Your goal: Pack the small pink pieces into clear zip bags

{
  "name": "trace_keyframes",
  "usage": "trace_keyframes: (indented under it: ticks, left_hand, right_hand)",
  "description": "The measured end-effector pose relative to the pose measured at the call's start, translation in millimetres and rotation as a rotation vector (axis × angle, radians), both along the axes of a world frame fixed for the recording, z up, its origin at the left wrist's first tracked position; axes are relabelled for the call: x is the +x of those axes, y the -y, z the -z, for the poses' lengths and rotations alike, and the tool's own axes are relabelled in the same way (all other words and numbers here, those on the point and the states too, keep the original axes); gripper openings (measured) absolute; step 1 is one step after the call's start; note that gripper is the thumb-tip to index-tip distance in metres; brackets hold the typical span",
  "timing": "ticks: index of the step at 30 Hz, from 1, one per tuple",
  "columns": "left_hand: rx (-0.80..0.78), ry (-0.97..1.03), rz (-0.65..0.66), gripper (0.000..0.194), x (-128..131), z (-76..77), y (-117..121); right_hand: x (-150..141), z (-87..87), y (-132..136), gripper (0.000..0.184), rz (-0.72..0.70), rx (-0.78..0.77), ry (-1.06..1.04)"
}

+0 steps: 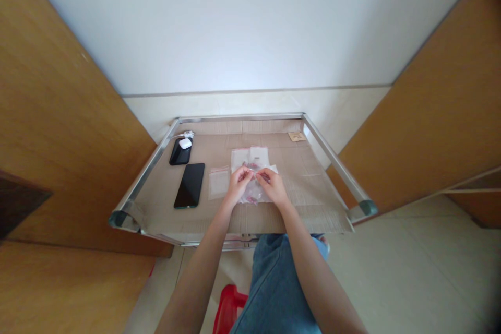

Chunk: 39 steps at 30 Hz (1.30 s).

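Note:
My left hand [238, 182] and my right hand [273, 186] meet over the middle of a cardboard-covered tabletop. The fingertips of both are pinched together on a clear plastic bag [253, 191], whose outline is partly covered by the fingers. Small pinkish-red bits show in or around the bag, too small to name. Under and behind the hands lie several flat clear zip bags [260, 153] with red seal lines. One more flat zip bag [218, 182] rests just left of my left hand.
A large black phone [189, 186] lies at left. Behind it, a white earbud case [185, 143] sits on a smaller dark phone [180, 156], near a white charger plug [188, 134]. A small brown card [296, 136] lies back right. Metal rails [332, 156] edge the table; a red stool [227, 308] stands below.

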<state>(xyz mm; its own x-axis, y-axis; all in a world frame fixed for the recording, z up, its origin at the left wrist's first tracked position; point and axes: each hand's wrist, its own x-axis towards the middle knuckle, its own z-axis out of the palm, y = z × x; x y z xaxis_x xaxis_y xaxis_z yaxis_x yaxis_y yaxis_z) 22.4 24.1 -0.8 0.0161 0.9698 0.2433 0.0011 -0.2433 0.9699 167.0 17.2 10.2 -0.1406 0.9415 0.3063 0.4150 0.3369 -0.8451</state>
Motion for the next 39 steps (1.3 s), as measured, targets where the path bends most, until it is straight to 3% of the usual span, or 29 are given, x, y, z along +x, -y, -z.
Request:
trace_keyframes:
  ticks: [5, 11, 21, 32, 39]
  left_hand:
    - [-0.018, -0.024, -0.052, 0.023, 0.5, -0.3, 0.9]
    - [-0.017, -0.062, -0.001, 0.024, -0.7, 1.9, 0.3]
    - [-0.118, 0.120, -0.054, 0.022, 1.7, -2.3, 2.4]
    - [-0.060, -0.020, -0.040, 0.018, 0.4, -2.5, 0.9]
    - [-0.081, 0.053, -0.037, 0.019, 0.9, -1.1, 1.0]
  right_hand:
    - [0.5, -1.6, 0.5, 0.018, 0.005, -0.016, -0.023]
    - [0.2, -4.4, 1.9, 0.021, -0.020, -0.043, -0.014]
    - [5.4, -2.5, -1.4, 0.022, -0.022, -0.061, -0.004]
    - [4.9, -2.6, -1.5, 0.023, -0.067, -0.088, -0.079]
    - [1.6, -4.2, 0.4, 0.024, -0.061, -0.071, -0.049]
